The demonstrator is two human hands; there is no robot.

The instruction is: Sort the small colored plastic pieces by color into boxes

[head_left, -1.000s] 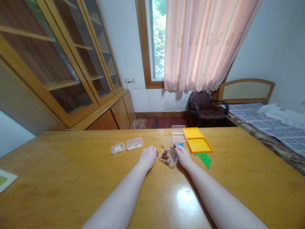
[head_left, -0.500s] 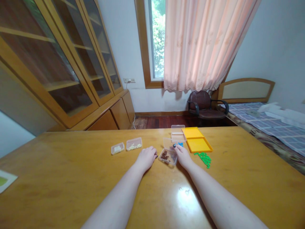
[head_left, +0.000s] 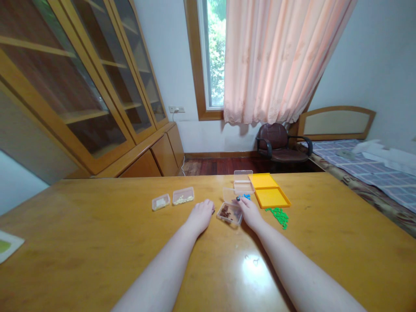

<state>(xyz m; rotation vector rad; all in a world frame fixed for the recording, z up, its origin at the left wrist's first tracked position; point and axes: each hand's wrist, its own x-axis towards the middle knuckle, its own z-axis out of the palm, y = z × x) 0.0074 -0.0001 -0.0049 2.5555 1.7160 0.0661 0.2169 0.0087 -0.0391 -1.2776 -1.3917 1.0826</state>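
Note:
A small clear plastic box with brown pieces [head_left: 229,212] sits on the wooden table [head_left: 97,225] between my hands. My left hand [head_left: 201,216] rests knuckles-up just left of the box, fingers curled under, nothing visible in it. My right hand [head_left: 249,211] lies against the box's right side, its dark-nailed fingertips at the far corner, curled as if pinching something I cannot make out. A few blue pieces [head_left: 247,196] lie just beyond that hand.
Behind stand an open clear box [head_left: 243,183], a yellow tray [head_left: 268,194] and a scatter of green pieces [head_left: 279,216]. Two small clear boxes with pale contents [head_left: 173,199] lie to the left. A paper [head_left: 7,245] sits at the table's left edge.

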